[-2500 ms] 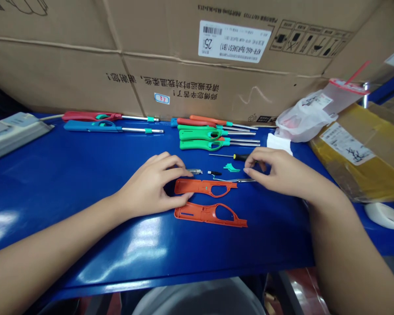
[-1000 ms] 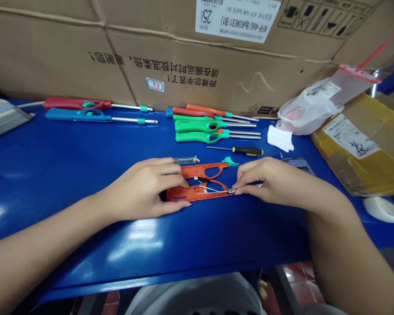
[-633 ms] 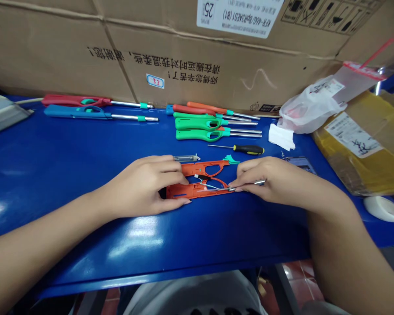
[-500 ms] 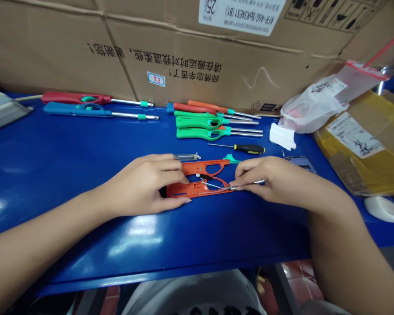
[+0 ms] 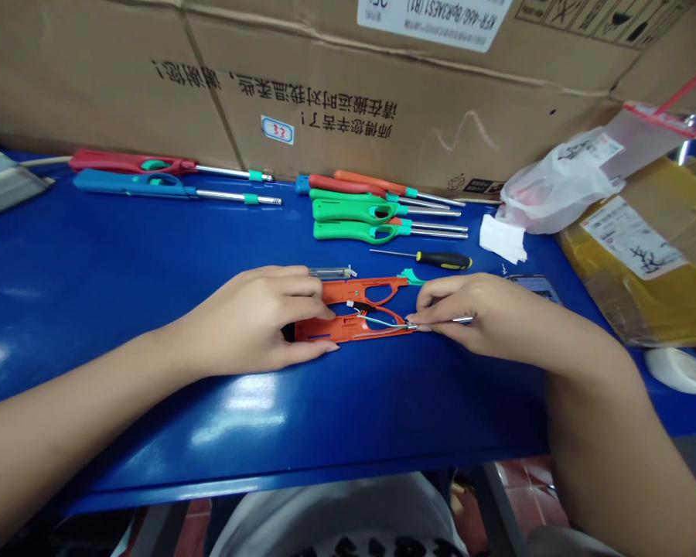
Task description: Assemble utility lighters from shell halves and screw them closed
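Observation:
Two orange lighter casing halves lie side by side on the blue table. My left hand [image 5: 267,321] grips the rear end of the nearer casing half [image 5: 329,329] between fingers and thumb, with the farther half [image 5: 345,292] just beyond the fingers. At the front end of the nearer half, my right hand [image 5: 475,313] pinches a thin metal tube [image 5: 464,319]. A thin wire [image 5: 380,320] runs along this half toward the tube, beside a black igniter part [image 5: 364,307]. Past my left fingers is a clear fuel tank [image 5: 329,272]. A turquoise plastic piece [image 5: 409,277] touches the farther half's tip.
Beyond lie a screwdriver [image 5: 444,260], several green and orange lighters [image 5: 348,209], and a red [image 5: 133,161] and a blue lighter [image 5: 127,184]. A cardboard box [image 5: 121,100] walls the back. At right are a plastic bag [image 5: 562,197], a taped parcel [image 5: 649,263] and a white mouse [image 5: 680,370].
The camera view has shifted slightly. Both hands keep their grips, and the wire and tube end have moved only a little against the nearer casing half.

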Available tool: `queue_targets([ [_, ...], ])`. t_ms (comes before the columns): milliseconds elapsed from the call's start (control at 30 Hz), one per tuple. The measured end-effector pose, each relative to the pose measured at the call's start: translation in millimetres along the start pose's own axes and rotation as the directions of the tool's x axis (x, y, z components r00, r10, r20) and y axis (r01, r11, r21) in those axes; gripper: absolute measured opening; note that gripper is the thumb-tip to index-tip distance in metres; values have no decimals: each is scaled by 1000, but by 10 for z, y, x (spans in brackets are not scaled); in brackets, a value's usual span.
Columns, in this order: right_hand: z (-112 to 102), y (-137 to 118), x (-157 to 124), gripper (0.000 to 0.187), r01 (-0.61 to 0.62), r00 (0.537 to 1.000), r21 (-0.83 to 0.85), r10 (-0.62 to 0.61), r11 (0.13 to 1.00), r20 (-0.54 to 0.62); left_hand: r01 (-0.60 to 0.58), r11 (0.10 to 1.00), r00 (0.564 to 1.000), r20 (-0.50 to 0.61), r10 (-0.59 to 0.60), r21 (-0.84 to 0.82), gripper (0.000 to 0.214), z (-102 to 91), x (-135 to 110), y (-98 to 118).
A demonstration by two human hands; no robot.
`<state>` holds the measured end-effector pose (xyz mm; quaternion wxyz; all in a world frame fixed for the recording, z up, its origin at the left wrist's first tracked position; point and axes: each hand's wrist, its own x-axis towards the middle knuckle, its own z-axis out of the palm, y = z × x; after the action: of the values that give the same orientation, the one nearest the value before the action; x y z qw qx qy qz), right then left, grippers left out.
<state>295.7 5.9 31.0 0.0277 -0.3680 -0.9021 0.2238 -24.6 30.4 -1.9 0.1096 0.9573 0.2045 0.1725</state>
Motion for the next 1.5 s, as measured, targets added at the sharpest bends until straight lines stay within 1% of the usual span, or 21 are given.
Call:
queue_targets([
  [267,-1,0,6,25,6,1000,30,-6,1000,-14,1,1000,1000,2,-1,-25,20,8,-2,0],
  [400,-15,-17,26,18,-1,1000,102,3,995,-18,-1,1000,1000,5,1,-10,19,-3,-9,6],
  [567,-6,-28,88,18,-42,996,187,55,981,-64,8,1000,1000,4,-8,14,18,-5,-5,17],
  [667,15,-20,125,15,-87,994,221,99,971,-44,27,1000,1000,4,-27,14,18,-3,-7,22],
  [767,43,-20,145,17,-166,984,244,177,955,-22,45,999,999,16,-45,-12,18,0,-9,20],
  [833,59,-28,147,19,-194,978,238,206,952,-25,56,998,998,28,-55,-27,19,1,-8,15],
  [900,69,-41,145,19,-179,981,212,190,961,-37,62,998,998,33,-61,-31,20,0,-4,10],
  [967,72,-58,143,15,-138,986,178,151,974,-66,64,998,998,30,-63,-26,20,-2,0,8],
  [1033,74,-82,149,11,-109,981,154,131,982,-145,64,998,998,25,-63,-19,19,-3,4,12],
  [1100,74,-114,159,10,-95,962,148,129,984,-242,62,998,998,18,-62,-8,18,-4,6,21],
  [1133,73,-132,163,10,-83,957,151,121,985,-264,60,998,998,15,-60,0,17,-4,5,27],
  [1167,70,-150,163,11,-65,960,159,105,985,-258,58,998,998,12,-58,11,17,-3,4,34],
  [1300,52,-190,133,8,-13,990,175,37,984,-134,56,996,998,-26,-54,66,20,5,-8,73],
  [1367,43,-187,110,11,-13,993,142,30,990,-118,56,997,997,-50,-53,60,22,12,-10,102],
  [1433,37,-183,94,11,-10,993,112,23,994,-118,51,998,997,-64,-49,31,22,26,-2,137],
  [1500,35,-191,92,10,9,995,118,2,993,-99,44,999,996,-72,-43,8,26,47,16,168],
])
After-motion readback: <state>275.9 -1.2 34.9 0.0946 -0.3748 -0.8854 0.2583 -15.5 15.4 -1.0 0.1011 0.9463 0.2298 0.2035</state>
